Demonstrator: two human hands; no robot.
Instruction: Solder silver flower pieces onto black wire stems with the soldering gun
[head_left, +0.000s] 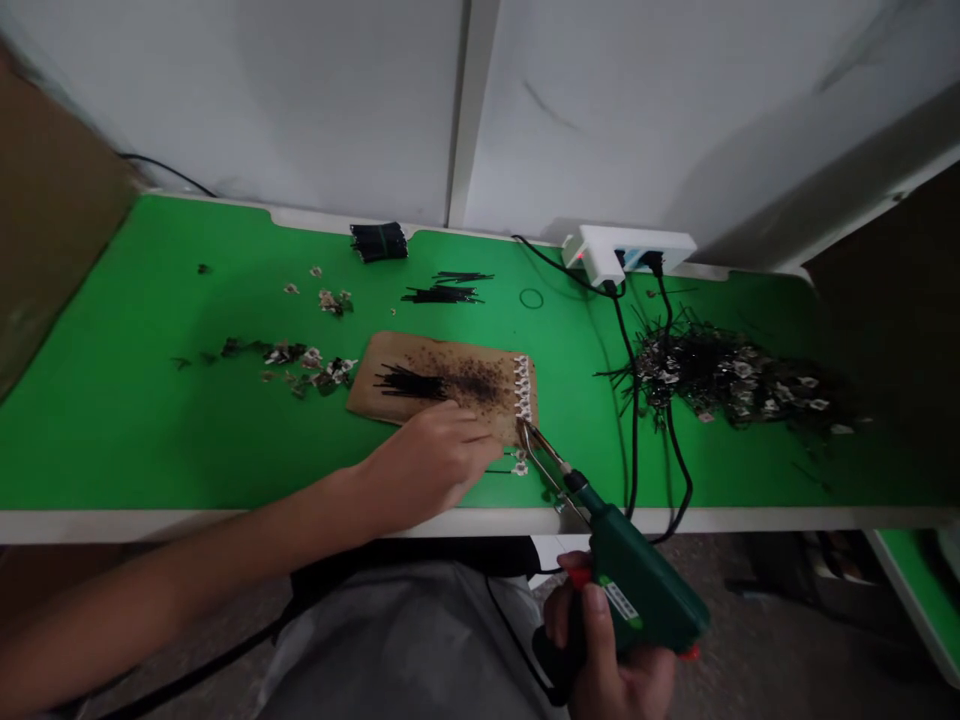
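My right hand [611,650] is wrapped round the handle of a green soldering gun [649,580] with a red trigger. Its metal tip meets the lower end of a row of small white-and-metal parts [523,385], set along the right edge of a brown cardboard piece [366,395]. My left hand [435,455] rests over the cardboard's lower edge, fingers bent together and pointing toward the tip; whatever they pinch is hidden. Short black wires [409,382] lie bunched on the scorched cardboard. Two wired white parts [520,463] sit just below it, beside my left fingers.
A banded bundle of black wires [379,242] and loose wires [444,295] lie behind the cardboard. Loose small parts [311,360] are scattered left. A white power strip [626,250] stands against the wall, its cords [634,430] crossing the green mat near a wired-part heap [735,375].
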